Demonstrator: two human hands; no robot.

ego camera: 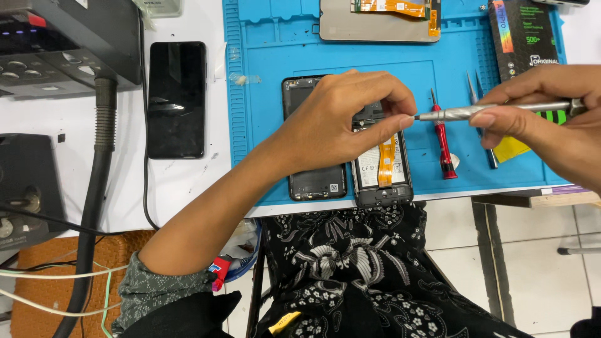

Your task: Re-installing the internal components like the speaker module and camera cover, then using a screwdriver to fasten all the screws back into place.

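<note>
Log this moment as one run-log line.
left hand: fingertips at driver tip | right hand: holds silver metal screwdriver | below: opened black phone on blue mat

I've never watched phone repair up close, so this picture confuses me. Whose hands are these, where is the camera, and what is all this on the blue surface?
There is one picture, taken by a camera worn on the person's head, looking down at their own two bare hands. The right hand holds a slim silver screwdriver level, and the left hand pinches at its tip. Below them a blue work mat lies on a white table. On the mat are an opened phone with an orange ribbon cable showing, a dark back cover beside it, a red-handled screwdriver, tweezers, a screen panel at the top, and a dark box. Left of the mat lies a black phone, near grey equipment with a thick hose.
</note>
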